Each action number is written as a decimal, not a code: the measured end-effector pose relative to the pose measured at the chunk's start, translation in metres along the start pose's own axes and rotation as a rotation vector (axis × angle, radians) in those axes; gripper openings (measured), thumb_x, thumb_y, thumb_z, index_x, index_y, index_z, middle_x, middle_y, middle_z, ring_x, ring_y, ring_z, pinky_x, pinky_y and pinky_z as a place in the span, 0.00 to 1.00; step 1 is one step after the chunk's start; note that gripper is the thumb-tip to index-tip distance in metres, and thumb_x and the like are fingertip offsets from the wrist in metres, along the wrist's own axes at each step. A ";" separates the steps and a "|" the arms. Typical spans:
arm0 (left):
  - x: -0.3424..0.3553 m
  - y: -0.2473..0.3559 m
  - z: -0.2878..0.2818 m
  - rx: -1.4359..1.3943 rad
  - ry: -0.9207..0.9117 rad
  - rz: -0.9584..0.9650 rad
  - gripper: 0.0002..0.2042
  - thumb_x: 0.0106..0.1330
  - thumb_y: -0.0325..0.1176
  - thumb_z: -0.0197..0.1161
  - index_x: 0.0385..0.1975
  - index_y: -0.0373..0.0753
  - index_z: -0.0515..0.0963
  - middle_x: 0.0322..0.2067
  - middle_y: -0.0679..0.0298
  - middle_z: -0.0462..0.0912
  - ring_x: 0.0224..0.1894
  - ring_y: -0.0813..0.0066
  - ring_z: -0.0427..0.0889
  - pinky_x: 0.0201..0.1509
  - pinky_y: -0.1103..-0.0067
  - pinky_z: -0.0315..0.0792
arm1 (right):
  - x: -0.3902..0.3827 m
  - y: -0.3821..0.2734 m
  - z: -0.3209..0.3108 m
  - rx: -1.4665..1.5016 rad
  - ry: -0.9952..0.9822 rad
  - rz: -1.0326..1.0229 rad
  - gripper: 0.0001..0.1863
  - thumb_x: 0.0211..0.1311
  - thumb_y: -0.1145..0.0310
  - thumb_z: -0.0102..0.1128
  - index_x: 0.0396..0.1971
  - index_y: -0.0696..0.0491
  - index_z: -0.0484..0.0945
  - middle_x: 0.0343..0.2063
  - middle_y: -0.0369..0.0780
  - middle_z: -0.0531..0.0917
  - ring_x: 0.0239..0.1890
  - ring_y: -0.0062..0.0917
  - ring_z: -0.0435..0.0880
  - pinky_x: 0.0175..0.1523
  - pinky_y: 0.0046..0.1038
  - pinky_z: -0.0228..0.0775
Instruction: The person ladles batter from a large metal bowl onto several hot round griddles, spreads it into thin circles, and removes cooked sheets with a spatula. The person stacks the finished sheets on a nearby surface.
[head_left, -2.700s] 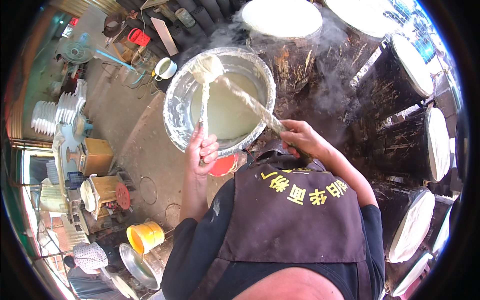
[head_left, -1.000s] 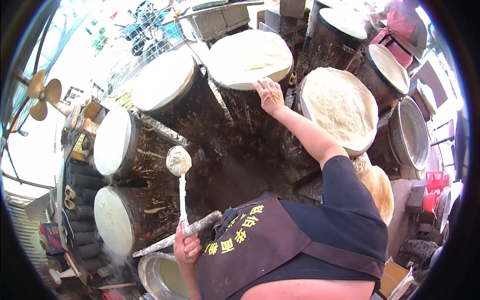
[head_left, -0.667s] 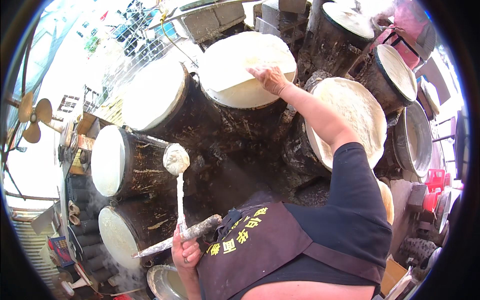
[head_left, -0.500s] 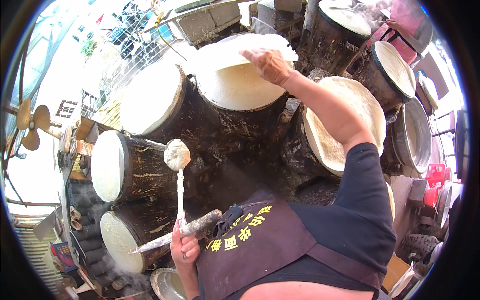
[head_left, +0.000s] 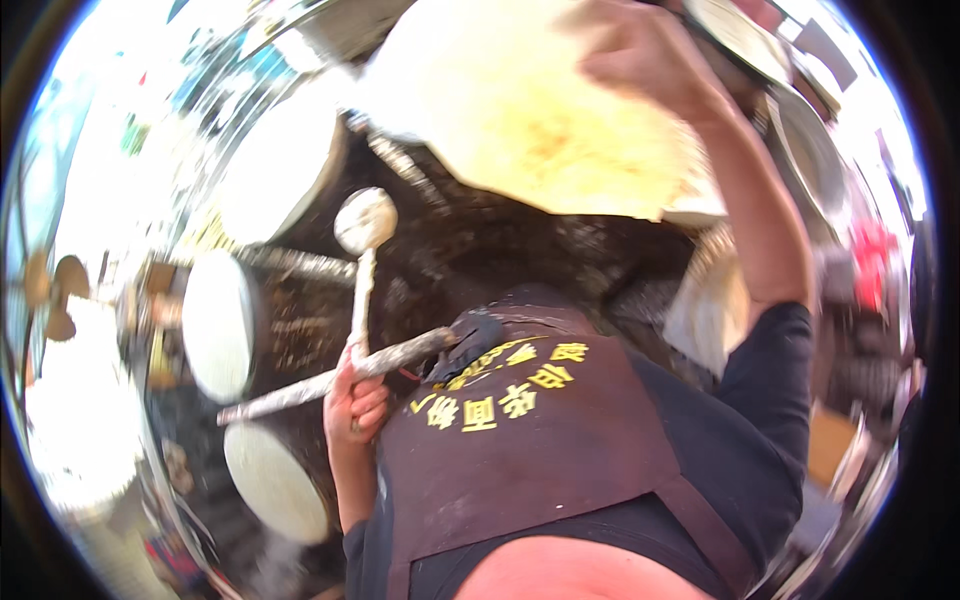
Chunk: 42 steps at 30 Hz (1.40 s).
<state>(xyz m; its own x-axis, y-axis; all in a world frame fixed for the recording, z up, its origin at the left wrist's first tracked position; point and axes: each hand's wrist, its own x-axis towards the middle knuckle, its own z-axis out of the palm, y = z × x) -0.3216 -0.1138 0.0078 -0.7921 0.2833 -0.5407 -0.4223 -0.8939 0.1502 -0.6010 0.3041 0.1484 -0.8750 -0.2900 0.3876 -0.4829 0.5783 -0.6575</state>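
The large, thin, pale round sheet with golden-brown patches [head_left: 560, 140] has just changed most: half a second ago its near edge was being peeled back from a pale drum top, and now its toasted face spreads broadly across the upper middle of the view. That suggests it has come largely free of the surface it lay on, though motion blur and glare hide whether any of it touches a drum below. The person's bare right hand [head_left: 640, 55] overlaps the sheet's upper right part, its fingers looking curled; blur leaves their grip and exact spread impossible to tell. The bare left hand [head_left: 358, 408] keeps its fingers wrapped around the handle of a round-bowled ladle coated in pale batter [head_left: 366, 222], which stands bowl uppermost, and a rough, pale-crusted stick [head_left: 400, 355] crosses that same grip, its thicker end beside the dark brown cloth apron [head_left: 540, 470]. Left of them, a dark cylindrical drum with a round white top [head_left: 217, 325] is apart from both tools.
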 end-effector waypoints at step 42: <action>0.081 -0.064 0.097 0.190 0.029 -0.228 0.18 0.75 0.41 0.45 0.63 0.56 0.63 0.18 0.73 0.58 0.13 0.86 0.58 0.09 0.89 0.56 | -0.231 0.127 0.030 -0.385 0.468 0.337 0.30 0.47 0.61 0.72 0.50 0.58 0.74 0.39 0.48 0.81 0.43 0.41 0.79 0.48 0.38 0.72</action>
<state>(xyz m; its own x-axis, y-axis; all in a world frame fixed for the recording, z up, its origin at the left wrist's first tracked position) -0.4015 0.0001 0.0344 -0.6557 0.4565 -0.6014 -0.6648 -0.7266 0.1733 -0.4614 0.4222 -0.0439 -0.8268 0.2624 0.4975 -0.0652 0.8338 -0.5482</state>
